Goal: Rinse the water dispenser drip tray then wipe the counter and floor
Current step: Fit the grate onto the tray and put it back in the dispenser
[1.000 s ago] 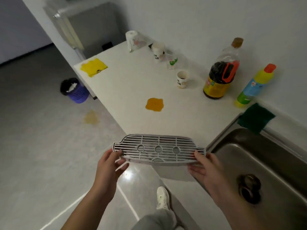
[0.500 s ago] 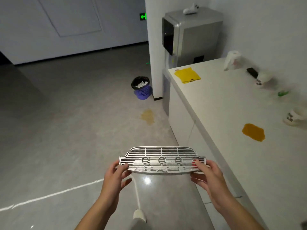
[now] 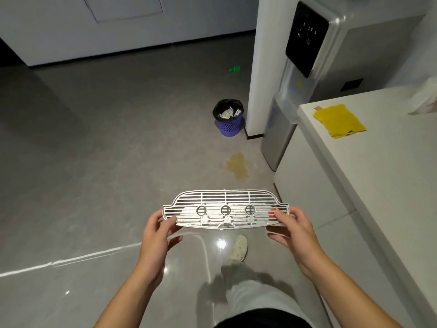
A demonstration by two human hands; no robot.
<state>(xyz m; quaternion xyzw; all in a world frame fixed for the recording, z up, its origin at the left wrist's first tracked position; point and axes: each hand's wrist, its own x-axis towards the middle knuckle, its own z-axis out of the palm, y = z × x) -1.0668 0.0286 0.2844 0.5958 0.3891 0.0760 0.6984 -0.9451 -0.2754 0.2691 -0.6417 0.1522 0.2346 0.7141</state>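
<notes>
Glossy grey floor (image 3: 94, 162), white walls (image 3: 59, 24).

Likely office pantry, water dispenser (image 3: 300, 74), counter (image 3: 378, 162), bin (image 3: 229, 119)

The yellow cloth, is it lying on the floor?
No, the yellow cloth lies on the white counter beside the water dispenser.

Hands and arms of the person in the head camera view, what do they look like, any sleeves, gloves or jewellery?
Both forearms are bare right down to the bottom edge of the picture, so no sleeves show. The left hand and the right hand wear no gloves, and no watch, ring or bracelet is visible on either wrist or on the fingers. Below them show pale trousers and a light shoe.
</notes>
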